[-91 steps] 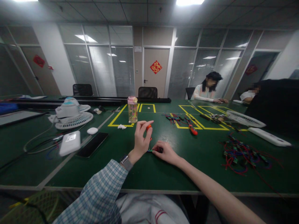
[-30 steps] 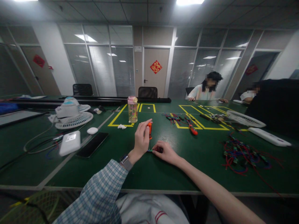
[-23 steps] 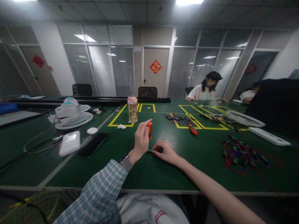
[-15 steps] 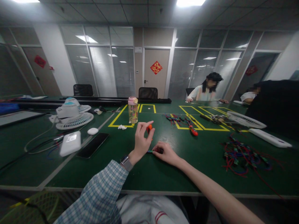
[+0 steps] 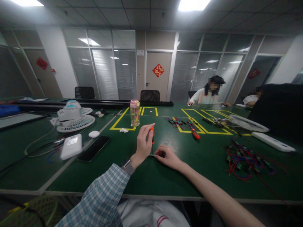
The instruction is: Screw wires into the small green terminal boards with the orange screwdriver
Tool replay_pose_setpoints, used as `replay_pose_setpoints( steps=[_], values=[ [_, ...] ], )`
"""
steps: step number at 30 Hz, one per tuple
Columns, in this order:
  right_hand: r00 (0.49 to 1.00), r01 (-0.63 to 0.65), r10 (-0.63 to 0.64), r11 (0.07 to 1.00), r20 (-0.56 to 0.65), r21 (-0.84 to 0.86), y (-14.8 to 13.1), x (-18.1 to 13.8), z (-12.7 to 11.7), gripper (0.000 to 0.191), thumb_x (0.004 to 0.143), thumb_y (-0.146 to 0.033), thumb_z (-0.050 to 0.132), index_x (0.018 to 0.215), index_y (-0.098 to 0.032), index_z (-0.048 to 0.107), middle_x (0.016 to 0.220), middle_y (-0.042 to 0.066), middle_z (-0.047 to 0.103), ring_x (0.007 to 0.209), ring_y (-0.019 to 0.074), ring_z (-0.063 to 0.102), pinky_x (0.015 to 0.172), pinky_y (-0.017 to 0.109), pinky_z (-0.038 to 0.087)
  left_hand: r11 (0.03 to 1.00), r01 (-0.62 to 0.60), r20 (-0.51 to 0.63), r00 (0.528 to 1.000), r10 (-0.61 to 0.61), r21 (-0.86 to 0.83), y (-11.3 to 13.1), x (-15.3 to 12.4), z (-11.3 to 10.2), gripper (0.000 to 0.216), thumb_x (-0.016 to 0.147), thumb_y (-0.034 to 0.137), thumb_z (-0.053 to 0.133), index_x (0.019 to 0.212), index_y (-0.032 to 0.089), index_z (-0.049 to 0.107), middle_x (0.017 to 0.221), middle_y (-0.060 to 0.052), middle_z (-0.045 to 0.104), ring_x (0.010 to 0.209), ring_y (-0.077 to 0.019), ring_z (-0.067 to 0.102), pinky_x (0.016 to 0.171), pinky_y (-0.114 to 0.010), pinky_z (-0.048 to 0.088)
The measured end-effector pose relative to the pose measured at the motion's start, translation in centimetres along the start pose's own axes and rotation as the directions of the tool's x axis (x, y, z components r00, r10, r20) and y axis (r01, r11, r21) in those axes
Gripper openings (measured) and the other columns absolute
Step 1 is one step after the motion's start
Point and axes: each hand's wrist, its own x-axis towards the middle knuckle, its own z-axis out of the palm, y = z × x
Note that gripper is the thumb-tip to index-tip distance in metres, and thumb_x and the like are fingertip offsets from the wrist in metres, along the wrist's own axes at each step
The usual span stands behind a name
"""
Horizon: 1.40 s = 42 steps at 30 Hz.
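My left hand (image 5: pixel 143 144) is closed round the orange handle of a small screwdriver (image 5: pixel 152 135), held upright with its tip down on a small green connector (image 5: pixel 156 154) on the green table (image 5: pixel 142 176). My right hand (image 5: pixel 168 156) lies beside it with fingers pinched on that connector, pressing it to the table. A watch sits on my left wrist.
A pink-capped bottle (image 5: pixel 134 113) stands behind my hands. A black phone (image 5: pixel 94 148), white power bank (image 5: pixel 71 145) and white fan (image 5: pixel 72 116) lie to the left. A tangle of coloured wires (image 5: pixel 246 159) and a red screwdriver (image 5: pixel 195 134) lie to the right. Two people sit at the far right.
My left fingers have shifted round the screwdriver handle, turning it on the spot. My right hand has stayed on the connector. The view has tipped slightly.
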Motion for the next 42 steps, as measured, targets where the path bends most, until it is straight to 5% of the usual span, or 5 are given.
replay_pose_setpoints(
  steps=[42],
  values=[
    [0.999, -0.037, 0.038, 0.999, -0.003, 0.015, -0.25, -0.02, 0.12, 0.007, 0.074, -0.009, 0.063, 0.076, -0.014, 0.068, 0.071, 0.001, 0.057, 0.061, 0.0113, 0.052, 0.057, 0.022, 0.040, 1.000, 0.023, 0.007, 1.000, -0.023, -0.007, -0.26, 0.16, -0.13, 0.027, 0.096, 0.020, 0.041, 0.117, 0.019, 0.058, 0.110, -0.007, 0.063, 0.102, -0.0175, 0.057, 0.091, -0.032, 0.044]
  ],
)
